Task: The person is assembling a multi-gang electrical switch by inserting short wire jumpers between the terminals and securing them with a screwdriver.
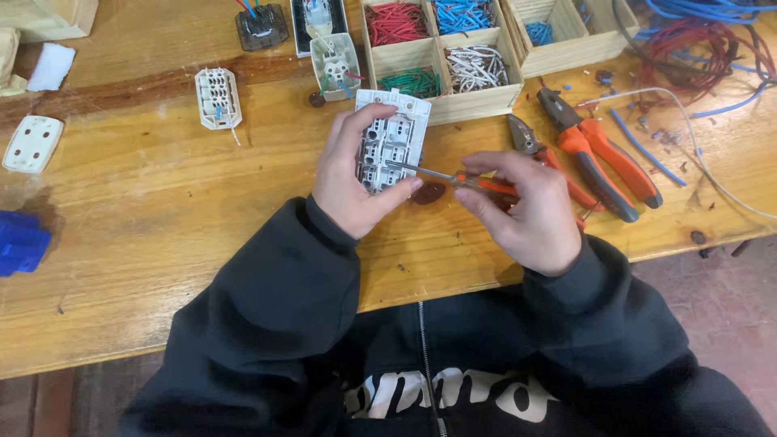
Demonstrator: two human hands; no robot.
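A white rectangular socket (394, 137), its open back with grey terminals facing up, is held tilted above the wooden table, while an orange-handled screwdriver (477, 181) lies nearly level, its thin metal tip touching the socket's lower terminals.

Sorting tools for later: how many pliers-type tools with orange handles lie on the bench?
2: the large pliers right of the wooden tray, and smaller cutters beside them, partly hidden behind the right hand.

sleeves (267, 307): black, ribbed cuffs | front: zip, white chest lettering | hands bare
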